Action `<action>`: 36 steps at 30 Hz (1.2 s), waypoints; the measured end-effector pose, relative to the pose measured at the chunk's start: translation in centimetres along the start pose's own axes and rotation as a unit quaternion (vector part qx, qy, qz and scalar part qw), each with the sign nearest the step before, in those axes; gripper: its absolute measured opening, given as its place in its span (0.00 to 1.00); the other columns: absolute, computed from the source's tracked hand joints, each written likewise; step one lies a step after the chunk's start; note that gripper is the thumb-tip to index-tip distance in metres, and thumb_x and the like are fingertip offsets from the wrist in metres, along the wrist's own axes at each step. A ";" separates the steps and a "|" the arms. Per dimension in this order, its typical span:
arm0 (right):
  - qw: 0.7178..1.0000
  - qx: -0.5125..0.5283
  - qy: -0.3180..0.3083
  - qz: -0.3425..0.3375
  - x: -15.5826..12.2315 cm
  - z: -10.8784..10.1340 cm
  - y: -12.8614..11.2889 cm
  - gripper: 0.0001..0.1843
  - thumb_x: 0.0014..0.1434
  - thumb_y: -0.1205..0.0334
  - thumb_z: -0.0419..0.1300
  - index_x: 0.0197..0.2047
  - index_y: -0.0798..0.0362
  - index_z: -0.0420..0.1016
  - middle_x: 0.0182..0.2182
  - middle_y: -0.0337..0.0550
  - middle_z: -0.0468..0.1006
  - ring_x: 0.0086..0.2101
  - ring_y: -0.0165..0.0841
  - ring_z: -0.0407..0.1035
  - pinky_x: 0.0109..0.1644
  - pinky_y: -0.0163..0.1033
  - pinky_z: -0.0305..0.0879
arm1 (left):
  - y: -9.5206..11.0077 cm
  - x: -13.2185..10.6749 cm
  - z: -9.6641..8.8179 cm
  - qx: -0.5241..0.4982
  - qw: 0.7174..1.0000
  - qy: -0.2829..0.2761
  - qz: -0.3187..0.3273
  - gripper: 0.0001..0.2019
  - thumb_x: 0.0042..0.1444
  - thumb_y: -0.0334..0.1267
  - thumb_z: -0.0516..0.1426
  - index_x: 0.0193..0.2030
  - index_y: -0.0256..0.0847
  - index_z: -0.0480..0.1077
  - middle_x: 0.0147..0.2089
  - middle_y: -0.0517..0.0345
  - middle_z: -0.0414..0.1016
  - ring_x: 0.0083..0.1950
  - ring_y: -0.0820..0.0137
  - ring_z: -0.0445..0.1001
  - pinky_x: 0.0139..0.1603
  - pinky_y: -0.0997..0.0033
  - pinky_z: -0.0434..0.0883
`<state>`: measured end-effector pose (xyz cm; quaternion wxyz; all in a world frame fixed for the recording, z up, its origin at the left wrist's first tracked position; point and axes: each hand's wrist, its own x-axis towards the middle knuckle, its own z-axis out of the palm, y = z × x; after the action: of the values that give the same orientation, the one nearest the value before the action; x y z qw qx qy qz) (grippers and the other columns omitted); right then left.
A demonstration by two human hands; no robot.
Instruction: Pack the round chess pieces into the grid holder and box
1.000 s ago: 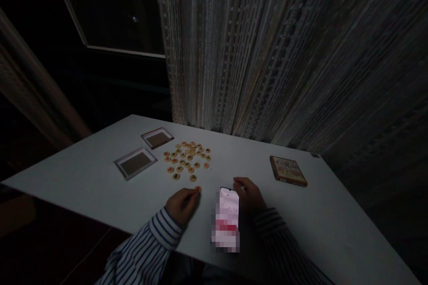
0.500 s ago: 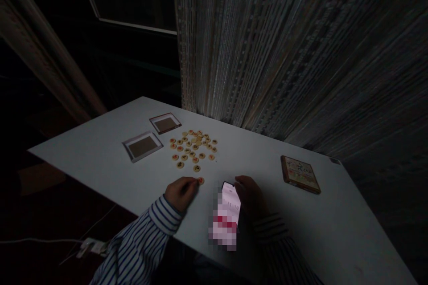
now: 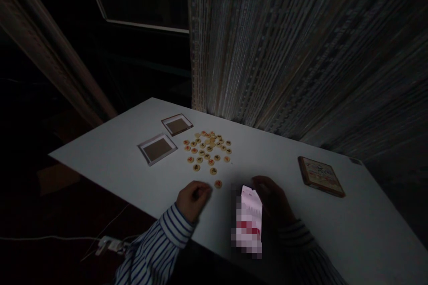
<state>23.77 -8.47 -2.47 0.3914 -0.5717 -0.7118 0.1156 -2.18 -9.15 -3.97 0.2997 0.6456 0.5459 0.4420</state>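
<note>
My left hand (image 3: 194, 199) rests low over the white table (image 3: 113, 169), its fingers curled and the thumb and forefinger together. Nothing shows in its grip. Just beyond its fingertips lies a round xiangqi piece (image 3: 218, 184) with a red character, apart from the hand. My right hand (image 3: 272, 198) is closed at the upper right edge of a lit phone (image 3: 250, 211), covering that corner; its fingers behind the edge are partly hidden. Several more xiangqi pieces (image 3: 210, 156), red and black, lie scattered face up and face down further back.
Two shallow open trays, a grey-rimmed one (image 3: 142, 153) and a brown-rimmed one (image 3: 167, 128), sit left of the pieces. A flat decorated box (image 3: 323, 177) lies at the right. String curtains (image 3: 254, 53) hang behind the table. A power strip (image 3: 112, 244) with cables is below left.
My left hand has let go of the red-marked xiangqi piece and drawn back slightly toward me. The whole view has shifted, so things appear further right. My right hand and the phone stay together.
</note>
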 end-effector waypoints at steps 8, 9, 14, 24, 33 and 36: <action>0.995 -0.010 -0.098 -0.021 4.3 1.0 -3.2 0.15 0.57 0.53 0.51 0.36 0.52 0.74 0.32 0.46 0.79 0.31 0.35 0.73 0.35 0.41 0.70 | -0.9 0.5 -2.9 0.012 0.999 0.035 -0.021 0.11 0.51 0.42 0.54 0.36 0.37 0.72 0.30 0.54 0.75 0.30 0.71 0.72 0.32 0.71 0.71; 0.993 -0.007 -0.112 -0.022 4.8 1.5 -3.5 0.14 0.56 0.53 0.51 0.36 0.52 0.74 0.32 0.45 0.79 0.30 0.34 0.72 0.35 0.40 0.70 | -1.1 0.6 -3.3 0.019 0.999 0.047 -0.021 0.12 0.51 0.42 0.55 0.38 0.37 0.71 0.30 0.54 0.75 0.30 0.71 0.72 0.33 0.70 0.71; 0.983 0.015 -0.175 -0.062 7.2 4.0 -5.5 0.14 0.56 0.55 0.52 0.39 0.51 0.73 0.32 0.44 0.79 0.30 0.34 0.72 0.33 0.38 0.69 | -2.5 1.0 -5.7 0.024 0.994 0.097 -0.039 0.16 0.51 0.43 0.55 0.44 0.37 0.67 0.35 0.52 0.75 0.31 0.70 0.73 0.34 0.68 0.72; 0.955 -0.028 -0.286 -0.075 11.0 8.9 -10.3 0.15 0.57 0.59 0.48 0.38 0.53 0.74 0.28 0.42 0.78 0.28 0.31 0.70 0.33 0.34 0.63 | -5.7 1.9 -10.2 0.052 0.966 0.224 -0.122 0.24 0.49 0.50 0.54 0.46 0.33 0.68 0.38 0.46 0.73 0.35 0.65 0.74 0.36 0.63 0.73; 0.932 -0.094 -0.336 -0.094 14.1 12.9 -13.7 0.15 0.57 0.62 0.47 0.37 0.52 0.75 0.31 0.41 0.79 0.33 0.30 0.71 0.35 0.31 0.60 | -9.0 3.4 -12.2 0.020 0.942 0.292 -0.166 0.25 0.51 0.48 0.54 0.51 0.33 0.66 0.47 0.41 0.72 0.45 0.61 0.73 0.47 0.60 0.71; 0.930 -0.121 -0.333 -0.099 15.4 14.4 -14.7 0.14 0.56 0.62 0.49 0.39 0.53 0.75 0.35 0.44 0.79 0.37 0.33 0.71 0.39 0.33 0.60 | -9.8 4.1 -12.8 0.005 0.952 0.256 -0.171 0.24 0.50 0.47 0.55 0.51 0.32 0.66 0.50 0.39 0.71 0.46 0.61 0.73 0.48 0.60 0.71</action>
<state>2.56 4.82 3.46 0.0692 -0.4695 -0.8630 0.1732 -17.90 -4.18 -6.03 0.2180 0.4097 0.7083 0.5319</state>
